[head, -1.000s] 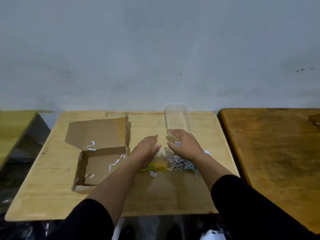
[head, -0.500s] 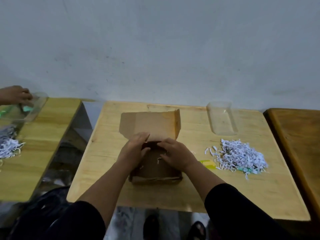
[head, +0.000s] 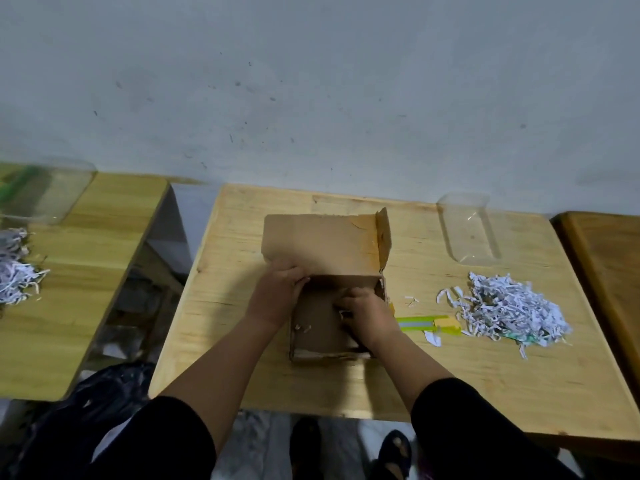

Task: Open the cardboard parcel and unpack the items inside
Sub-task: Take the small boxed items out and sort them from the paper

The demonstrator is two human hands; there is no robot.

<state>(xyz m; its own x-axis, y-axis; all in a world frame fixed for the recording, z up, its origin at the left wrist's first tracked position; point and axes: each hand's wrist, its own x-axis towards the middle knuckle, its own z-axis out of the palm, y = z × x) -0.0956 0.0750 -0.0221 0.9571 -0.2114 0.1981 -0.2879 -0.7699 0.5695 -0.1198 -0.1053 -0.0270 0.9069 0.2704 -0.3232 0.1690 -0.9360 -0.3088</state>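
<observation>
- left hand (head: 277,292) grips the box (head: 332,289) at its left wall
- right hand (head: 367,311) is down inside the box, can't tell if it's closed
- shreds (head: 505,306) lie well right of it on the surface (head: 450,382)

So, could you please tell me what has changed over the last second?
Both hands left the shredded paper and went to the cardboard box: the left hand grips its back-left edge, the right hand reaches inside. The paper pile, the yellow-green item and the clear tray stayed put.
</observation>
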